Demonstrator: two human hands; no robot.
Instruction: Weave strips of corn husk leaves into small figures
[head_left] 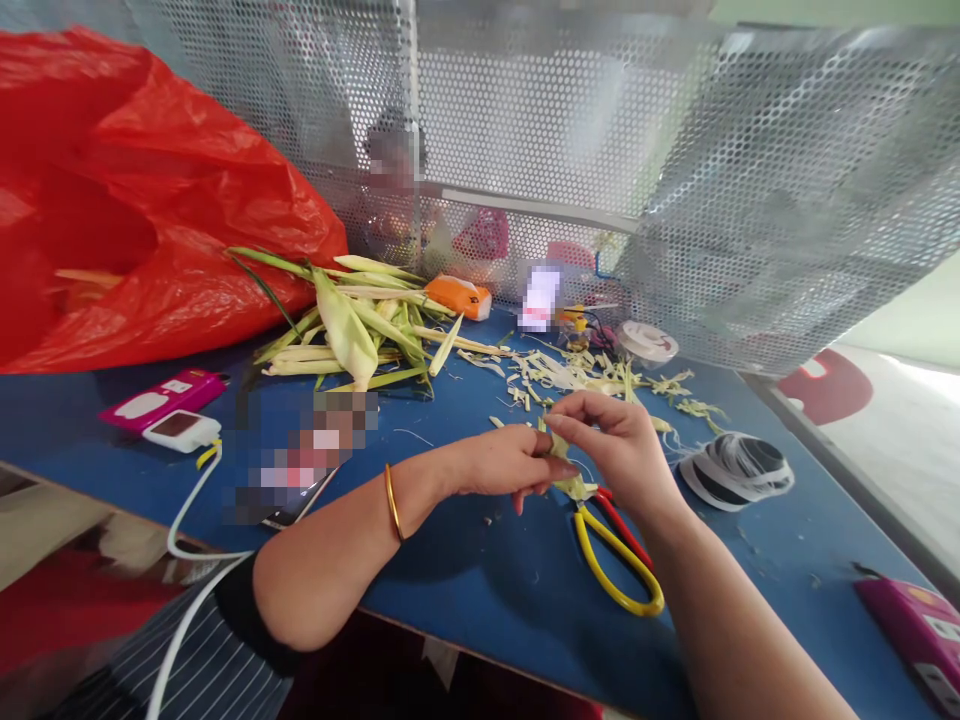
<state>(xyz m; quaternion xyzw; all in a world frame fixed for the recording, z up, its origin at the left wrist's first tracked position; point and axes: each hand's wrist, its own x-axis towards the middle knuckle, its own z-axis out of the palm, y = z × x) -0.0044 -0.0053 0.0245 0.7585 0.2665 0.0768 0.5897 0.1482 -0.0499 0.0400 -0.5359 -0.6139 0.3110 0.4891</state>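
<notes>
My left hand is closed around a small bundled piece of pale corn husk over the middle of the table. Thumb and forefinger of my right hand pinch at the husk's upper end, and the fingertips of both hands nearly touch. A thin white strand shows close by. Under the husk lie scissors with one yellow and one red handle; their blades are hidden. To the right of my right hand rests a spool of white thread. Shredded husk bits are scattered beyond my hands.
Behind at left lie a heap of corn husks and a large red plastic bag. An orange tissue pack, a tape roll, a lit phone and purple power strips surround the blue table. Perforated metal mesh stands behind.
</notes>
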